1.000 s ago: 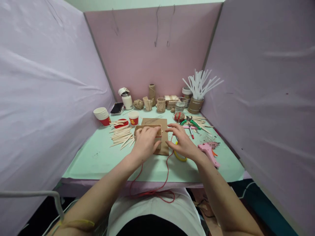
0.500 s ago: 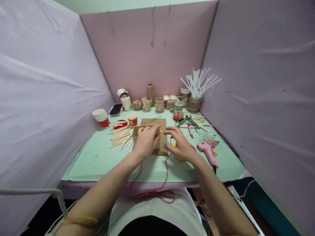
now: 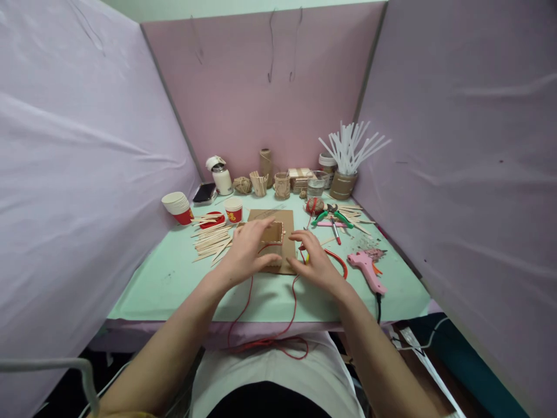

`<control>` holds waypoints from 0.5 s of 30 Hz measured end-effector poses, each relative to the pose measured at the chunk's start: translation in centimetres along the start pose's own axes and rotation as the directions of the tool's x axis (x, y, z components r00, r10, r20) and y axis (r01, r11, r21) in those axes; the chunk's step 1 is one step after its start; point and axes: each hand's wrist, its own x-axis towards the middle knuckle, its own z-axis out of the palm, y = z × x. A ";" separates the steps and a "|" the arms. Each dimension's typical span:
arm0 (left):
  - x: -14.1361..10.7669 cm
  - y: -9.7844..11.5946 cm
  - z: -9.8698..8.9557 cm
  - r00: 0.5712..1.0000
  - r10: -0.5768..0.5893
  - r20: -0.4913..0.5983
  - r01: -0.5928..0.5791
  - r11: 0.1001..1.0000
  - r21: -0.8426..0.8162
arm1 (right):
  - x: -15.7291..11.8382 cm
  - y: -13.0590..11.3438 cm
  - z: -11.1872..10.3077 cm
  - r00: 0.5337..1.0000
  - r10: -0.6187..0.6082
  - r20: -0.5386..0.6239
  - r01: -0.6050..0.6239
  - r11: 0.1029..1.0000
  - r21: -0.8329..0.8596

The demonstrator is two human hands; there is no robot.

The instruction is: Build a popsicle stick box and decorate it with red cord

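Note:
A small open-topped cardboard-brown box [image 3: 273,233] stands on a flat cardboard sheet [image 3: 288,264]. My left hand [image 3: 247,251] is at the box's left side with fingers spread, covering part of it; whether it touches the wall I cannot tell. To the right of the box, my right hand [image 3: 317,262] hovers with fingers apart, holding nothing. A thin red cord [image 3: 295,299] runs along the box's near side and drops over the table edge to a loose heap on my lap. Under the right hand lies a tool with a curved red handle [image 3: 342,261] and some yellow, mostly hidden.
Wooden sticks [image 3: 213,241] and paper cups [image 3: 234,210] lie at left. On the right are green-handled pliers [image 3: 333,216], a red-capped pen [image 3: 336,231] and a pink glue gun [image 3: 369,271]. Jars, twine and a pot of white sticks [image 3: 344,184] line the back.
My left hand has moved from over the box's right rim to its left side, its fingers opening out. The box's inside now shows. My right hand has barely shifted, and more of the red handle is visible.

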 end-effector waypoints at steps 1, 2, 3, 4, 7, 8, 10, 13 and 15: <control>-0.5 -0.7 -0.5 0.999 0.005 -0.043 -0.006 0.999 -0.037 | 0.0 0.2 0.4 0.999 0.032 0.000 -0.032 0.999 0.012; -1.1 -1.7 -0.9 0.995 -0.015 -0.096 0.007 0.996 -0.087 | -0.1 0.3 0.8 0.998 0.070 0.004 -0.070 0.997 0.024; -1.7 -2.8 -1.2 0.985 -0.059 -0.160 0.033 0.987 -0.158 | -0.1 0.6 1.3 0.994 0.110 0.012 -0.111 0.993 0.038; -2.4 -4.1 -1.4 0.971 -0.122 -0.207 0.067 0.964 -0.256 | 0.0 0.8 1.7 0.988 0.149 0.028 -0.151 0.987 0.052; -3.8 -7.8 -1.2 0.956 -0.294 -0.018 0.230 0.784 -0.576 | 0.4 1.5 2.8 0.965 0.242 0.098 -0.251 0.964 0.092; -4.0 -8.8 -0.9 0.949 -0.300 0.093 0.289 0.720 -0.631 | 0.6 1.7 3.2 0.957 0.266 0.121 -0.278 0.955 0.104; -3.9 -10.0 -0.1 0.937 -0.269 0.220 0.345 0.634 -0.692 | 1.1 2.0 3.6 0.945 0.290 0.152 -0.312 0.939 0.148; -3.0 -10.4 0.9 0.928 -0.213 0.306 0.372 0.581 -0.724 | 1.8 2.0 4.0 0.949 0.257 0.184 -0.302 0.906 0.295; -2.4 -10.4 1.1 0.919 -0.231 0.320 0.394 0.590 -0.705 | 2.1 1.7 4.0 0.951 0.235 0.202 -0.299 0.870 0.392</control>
